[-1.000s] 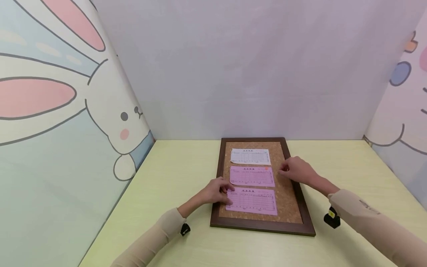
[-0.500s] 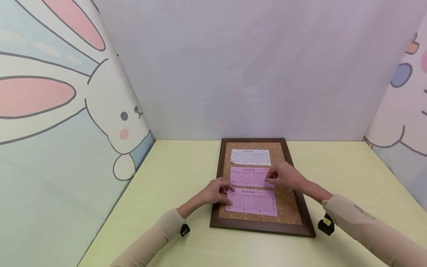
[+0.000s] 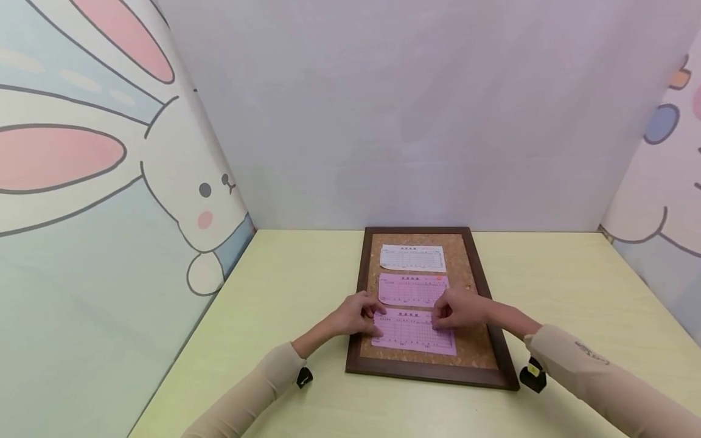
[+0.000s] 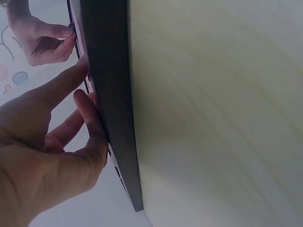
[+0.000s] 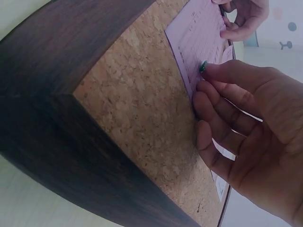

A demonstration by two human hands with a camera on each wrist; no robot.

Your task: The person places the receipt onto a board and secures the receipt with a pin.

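Note:
A pink printed slip (image 3: 411, 340) lies lowest on the framed corkboard (image 3: 476, 347). My left hand (image 3: 358, 313) rests at the board's left side, its thumb and fingertips touching the slip's left edge. Over the slip's right part, my right hand (image 3: 462, 309) pinches a small green pushpin (image 5: 203, 67) between thumb and forefinger. In the right wrist view the pin is against the pink paper near its edge; its point is hidden. The left wrist view shows the left fingers (image 4: 90, 118) reaching over the dark frame.
Above the lowest slip lie another pink slip (image 3: 405, 291), with an orange pin (image 3: 439, 278) near its upper right, and a white slip (image 3: 412, 258). The dark wooden frame (image 3: 432, 376) stands on a pale table (image 3: 306, 274) between cartoon-printed side walls (image 3: 164, 255).
My right hand has moved from the board's right edge, left across the middle slip, then down to the lowest slip's right part. The left hand has kept its place.

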